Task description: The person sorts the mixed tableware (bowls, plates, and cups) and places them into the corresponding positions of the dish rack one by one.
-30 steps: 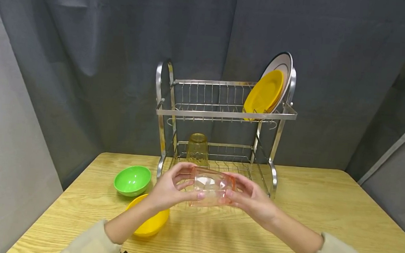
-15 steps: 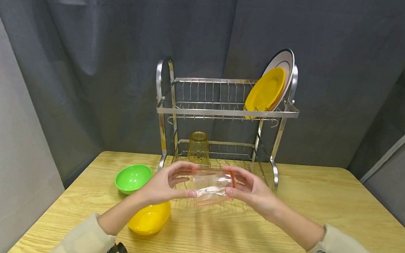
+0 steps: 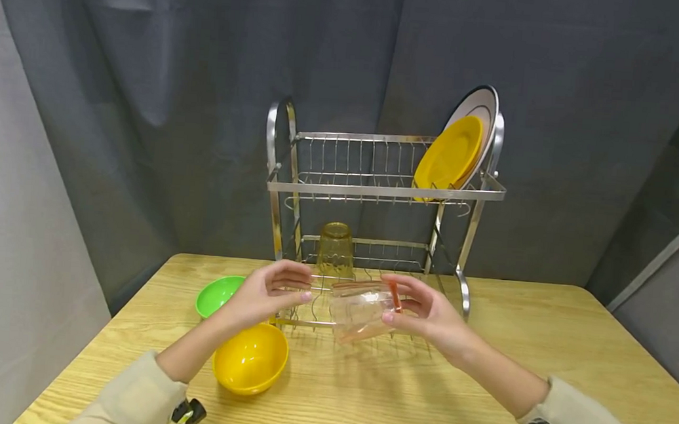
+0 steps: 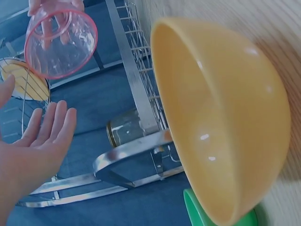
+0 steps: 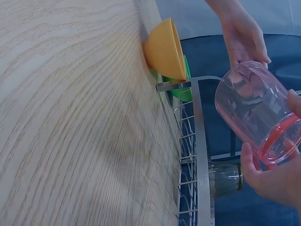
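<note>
My right hand [image 3: 429,317] grips a clear pink tumbler [image 3: 362,312] by its thick reddish base, in front of the dish rack. The tumbler lies nearly on its side in the air, its rim turned left. Fingers spread and slightly bent, my left hand [image 3: 268,297] is held a short way from that rim, with nothing in its grasp. The left wrist view shows the tumbler's open mouth [image 4: 61,44] facing the left hand [image 4: 37,146], with a gap between them. In the right wrist view, fingers and thumb lie around the tumbler's base [image 5: 280,141].
A two-tier metal dish rack [image 3: 385,192] stands behind the hands. Its upper tier bears a yellow plate [image 3: 450,154] and a white plate [image 3: 482,104] at right. A yellowish glass [image 3: 335,251] stands on the lower tier. A yellow bowl [image 3: 251,360] and green bowl [image 3: 215,295] sit left.
My left hand has let go of the tumbler's rim and moved left, away from it. The right hand still holds the tumbler, now tilted slightly more.
</note>
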